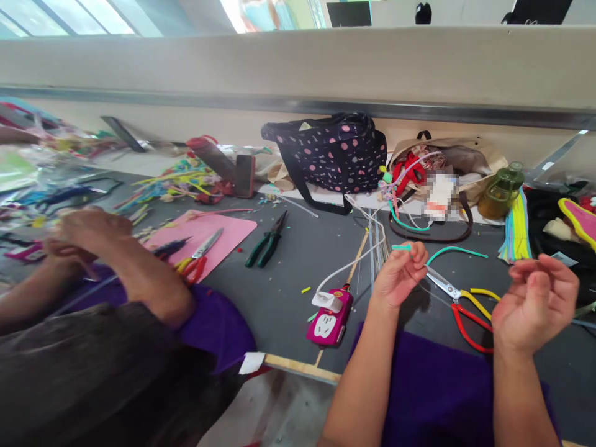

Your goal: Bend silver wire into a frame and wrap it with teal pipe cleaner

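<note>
Where cords spill out, open tan bag beside dotted bag

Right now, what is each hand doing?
Left hand: closed, pinching a teal pipe cleaner.
Right hand: fingers curled, nothing visible in it.

Bare dark worktop open at 9 o'clock of the left hand, pink phone blocking at 8 o'clock, scissors lying between both hands, green pliers beyond, polka-dot bag walling 11 o'clock, co-worker's arm far left.
</note>
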`<state>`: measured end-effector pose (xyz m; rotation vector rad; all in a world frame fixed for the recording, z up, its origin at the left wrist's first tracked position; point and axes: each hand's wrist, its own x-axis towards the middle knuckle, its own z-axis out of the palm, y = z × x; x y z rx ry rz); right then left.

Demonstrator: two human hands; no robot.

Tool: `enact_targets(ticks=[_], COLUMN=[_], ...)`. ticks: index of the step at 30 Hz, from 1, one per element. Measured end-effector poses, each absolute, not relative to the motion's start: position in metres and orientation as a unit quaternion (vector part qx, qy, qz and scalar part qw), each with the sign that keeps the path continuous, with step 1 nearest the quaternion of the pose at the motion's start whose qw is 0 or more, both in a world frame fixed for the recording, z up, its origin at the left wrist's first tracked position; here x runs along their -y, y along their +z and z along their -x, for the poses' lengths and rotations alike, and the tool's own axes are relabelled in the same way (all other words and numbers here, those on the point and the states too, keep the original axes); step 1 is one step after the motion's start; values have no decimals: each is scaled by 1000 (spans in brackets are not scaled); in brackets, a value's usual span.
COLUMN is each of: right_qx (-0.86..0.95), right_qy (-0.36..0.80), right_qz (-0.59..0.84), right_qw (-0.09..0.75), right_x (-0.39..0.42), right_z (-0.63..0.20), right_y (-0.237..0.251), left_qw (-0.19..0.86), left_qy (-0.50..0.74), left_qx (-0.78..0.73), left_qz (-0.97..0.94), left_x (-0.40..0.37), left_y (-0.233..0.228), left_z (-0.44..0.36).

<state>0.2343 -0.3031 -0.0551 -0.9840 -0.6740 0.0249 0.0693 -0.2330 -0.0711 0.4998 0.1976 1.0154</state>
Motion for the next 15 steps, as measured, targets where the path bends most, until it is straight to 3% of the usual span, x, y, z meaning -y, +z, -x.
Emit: enact_targets(ticks=[3,5,10,15], right_qx=[267,238,237,409], right_qy=[268,320,210,173], right_qz=[471,484,517,604], right_qw=[796,779,795,662], right_x=[296,292,290,294], right_z=[-245,-252,-256,-231], right_y=[-62,-68,-75,-78], left_qw=[868,874,873,870], left_qy=[432,416,424,409], left_qx=[-123,-148,-181,-198], left_qz=[-213,-201,-161,-193], left_x=[230,228,225,228], left_y=[-80,-85,-93,-99], left_z=[-77,-81,-85,-94])
